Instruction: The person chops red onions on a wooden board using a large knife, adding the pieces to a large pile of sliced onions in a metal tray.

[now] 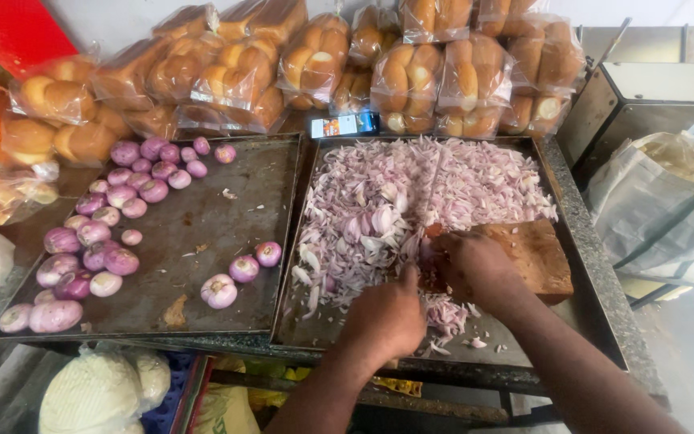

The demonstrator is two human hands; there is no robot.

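Purple sliced onions [379,209] under both hands [383,321] [467,269], fingers curled together, knife unclear; risk of cutting fingertips.

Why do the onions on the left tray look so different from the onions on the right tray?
The whole onions are round, peeled and purple, while the sliced onions are thin, pale pink-white slivers. The whole onions sit apart in loose groups on the left tray; the sliced onions lie heaped on the right tray. Both are onions on dark metal trays.
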